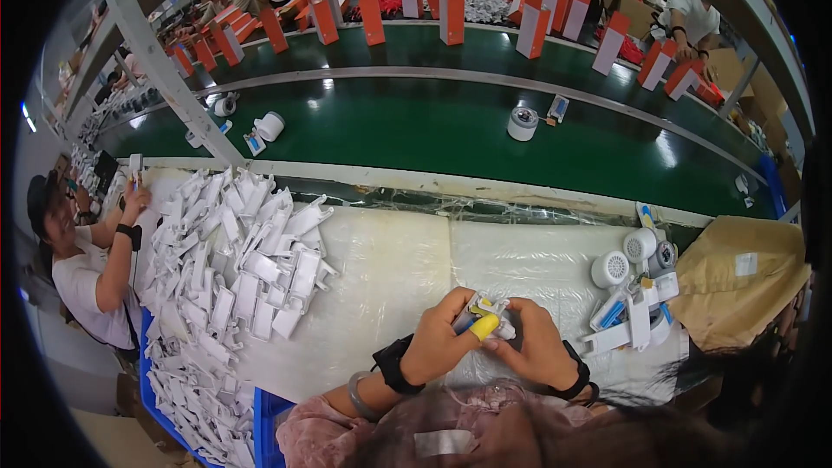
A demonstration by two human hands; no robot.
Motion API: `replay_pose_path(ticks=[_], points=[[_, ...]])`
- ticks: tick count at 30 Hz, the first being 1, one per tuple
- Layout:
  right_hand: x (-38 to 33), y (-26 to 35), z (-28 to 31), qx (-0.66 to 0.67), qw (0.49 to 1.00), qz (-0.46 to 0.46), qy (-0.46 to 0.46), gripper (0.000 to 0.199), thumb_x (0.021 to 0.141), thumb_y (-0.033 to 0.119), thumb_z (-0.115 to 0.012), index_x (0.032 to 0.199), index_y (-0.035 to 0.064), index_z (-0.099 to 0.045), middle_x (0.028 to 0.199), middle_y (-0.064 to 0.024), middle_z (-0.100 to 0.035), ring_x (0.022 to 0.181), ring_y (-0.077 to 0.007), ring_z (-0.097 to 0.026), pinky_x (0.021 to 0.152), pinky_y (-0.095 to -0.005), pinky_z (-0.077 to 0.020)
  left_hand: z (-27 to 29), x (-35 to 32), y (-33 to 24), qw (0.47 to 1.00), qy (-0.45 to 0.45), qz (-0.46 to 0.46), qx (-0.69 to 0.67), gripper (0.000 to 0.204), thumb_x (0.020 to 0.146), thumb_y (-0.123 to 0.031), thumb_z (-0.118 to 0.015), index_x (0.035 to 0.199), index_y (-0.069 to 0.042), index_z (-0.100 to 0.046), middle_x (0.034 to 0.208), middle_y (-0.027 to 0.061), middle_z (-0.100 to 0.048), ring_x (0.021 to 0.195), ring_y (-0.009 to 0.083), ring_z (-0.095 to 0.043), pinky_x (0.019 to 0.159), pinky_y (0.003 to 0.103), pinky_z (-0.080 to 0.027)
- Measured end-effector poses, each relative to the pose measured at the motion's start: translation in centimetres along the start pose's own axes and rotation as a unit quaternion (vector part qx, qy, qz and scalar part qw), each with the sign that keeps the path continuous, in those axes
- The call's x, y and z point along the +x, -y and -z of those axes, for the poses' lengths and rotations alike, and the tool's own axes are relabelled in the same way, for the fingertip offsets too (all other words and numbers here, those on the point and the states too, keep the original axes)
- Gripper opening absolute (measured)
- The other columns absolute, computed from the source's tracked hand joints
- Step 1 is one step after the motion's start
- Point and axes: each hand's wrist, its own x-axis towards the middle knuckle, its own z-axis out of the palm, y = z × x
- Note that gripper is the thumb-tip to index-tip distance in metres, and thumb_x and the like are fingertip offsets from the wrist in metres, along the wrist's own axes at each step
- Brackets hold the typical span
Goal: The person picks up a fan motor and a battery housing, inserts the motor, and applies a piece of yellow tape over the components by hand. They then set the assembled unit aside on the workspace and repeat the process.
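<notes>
Close in front of me, both hands hold a small white plastic part (507, 326) above the plastic-covered table. My left hand (436, 340) grips it from the left, with a yellow cover on the thumb. My right hand (539, 348) closes on its right side, fingertips and thumb against it. Much of the part is hidden by my fingers, so its exact kind cannot be made out. To the right of my hands lies a group of white round units with perforated faces (610, 269), among white housings (639, 321) and blue-marked pieces.
A large heap of white plastic housings (234, 251) covers the table's left side and spills into a blue bin (270, 407). A brown paper sheet (737, 277) lies at right. Beyond runs a green conveyor (390, 130) carrying several units. Orange-and-white boxes (451, 16) and other people are farther back.
</notes>
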Motion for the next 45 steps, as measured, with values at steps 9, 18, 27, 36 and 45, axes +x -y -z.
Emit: replay_pose_path(ticks=[9, 18, 27, 36, 45], points=[[1.1, 0.7, -0.8, 0.024, 0.996, -0.037, 0.073, 0.072, 0.069, 0.026, -0.083, 0.126, -0.0015, -0.05, 0.11, -0.0224, -0.06, 0.101, -0.0426, -0.057, 0.086, -0.0463, -0.0456, 0.2, 0.0, -0.3, 0.997, 0.011, 0.009, -0.07, 0.026, 0.088, -0.008, -0.07, 0.109, -0.002, -0.056, 0.1, 0.0036, -0.064, 0.089, 0.0068, -0.058, 0.073, 0.023, -0.05], [-0.3, -0.4, -1.7, 0.101, 0.992, -0.069, 0.034, 0.074, 0.071, 0.013, -0.078, 0.134, 0.0, -0.043, 0.126, -0.0217, -0.053, 0.12, -0.0399, -0.05, 0.101, -0.043, -0.0405, -0.1, 0.1, -0.5, 0.987, 0.087, -0.136, -0.021, 0.034, 0.085, 0.0, -0.07, 0.115, 0.001, -0.057, 0.113, 0.0084, -0.06, 0.104, 0.015, -0.059, 0.094, 0.028, -0.045], [0.0, -0.9, -1.3, -0.08, 0.984, 0.053, -0.148, 0.074, 0.057, 0.001, -0.079, 0.126, 0.0028, -0.051, 0.129, -0.0188, -0.053, 0.125, -0.0416, -0.047, 0.104, -0.0472, -0.0384, 0.0, -0.6, -0.9, 0.989, 0.074, -0.117, 0.047, 0.028, 0.083, -0.003, -0.074, 0.107, -0.001, -0.061, 0.109, 0.0076, -0.059, 0.102, 0.0142, -0.057, 0.09, 0.028, -0.045], [0.0, -0.7, -1.3, -0.092, 0.979, 0.067, -0.17, 0.075, 0.055, -0.002, -0.079, 0.125, 0.0027, -0.05, 0.13, -0.0186, -0.052, 0.126, -0.0415, -0.046, 0.104, -0.0472, -0.0382, 0.3, -0.5, -0.6, 0.99, 0.082, -0.111, 0.026, 0.029, 0.082, -0.002, -0.073, 0.109, -0.001, -0.061, 0.109, 0.0076, -0.059, 0.101, 0.0141, -0.057, 0.09, 0.028, -0.045], [0.0, -0.3, -1.0, -0.087, 0.981, 0.058, -0.166, 0.073, 0.056, -0.005, -0.077, 0.123, 0.0019, -0.051, 0.129, -0.0187, -0.052, 0.126, -0.0414, -0.047, 0.104, -0.0471, -0.0387, 0.3, -0.5, -0.6, 0.992, 0.087, -0.089, 0.038, 0.03, 0.084, -0.001, -0.071, 0.111, -0.001, -0.059, 0.111, 0.0059, -0.057, 0.103, 0.0137, -0.055, 0.092, 0.028, -0.043]])
